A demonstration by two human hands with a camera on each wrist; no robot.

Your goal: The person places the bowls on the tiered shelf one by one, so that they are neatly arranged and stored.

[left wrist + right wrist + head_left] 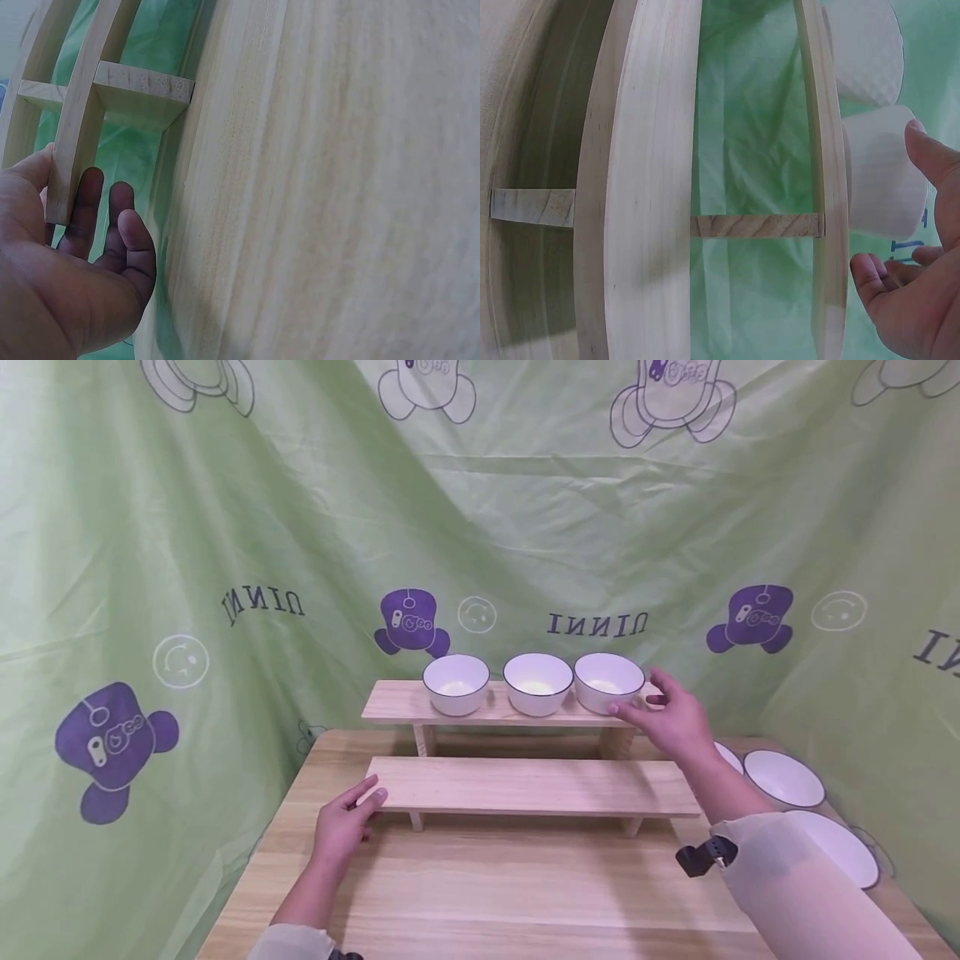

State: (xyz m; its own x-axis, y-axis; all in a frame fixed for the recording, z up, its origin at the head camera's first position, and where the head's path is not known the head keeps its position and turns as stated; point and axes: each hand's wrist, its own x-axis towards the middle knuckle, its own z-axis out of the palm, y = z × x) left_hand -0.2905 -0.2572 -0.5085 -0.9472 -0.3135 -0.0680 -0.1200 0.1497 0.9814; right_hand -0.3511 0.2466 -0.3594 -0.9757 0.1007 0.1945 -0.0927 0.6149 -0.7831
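Three white bowls with dark rims stand in a row on the upper wooden shelf: a left bowl (pixel 456 685), a middle bowl (pixel 537 685) and a right bowl (pixel 606 683). My right hand (pixel 675 718) is at the right bowl, its thumb against the front side. In the right wrist view, the other fingers (pixel 866 274) are apart from that bowl. At the left end of the lower wooden shelf (pixel 525 787), my left hand (pixel 341 827) pinches the board, thumb on top and fingers underneath. Some left fingers (pixel 139 240) stay off the wood.
White dark-rimmed plates, one farther back (pixel 783 778) and one nearer (pixel 832 847), lie at the table's right side, with another partly behind my right forearm. Both shelves stand on the wooden table (pixel 480 893). A green patterned curtain (pixel 525 543) hangs behind and around it.
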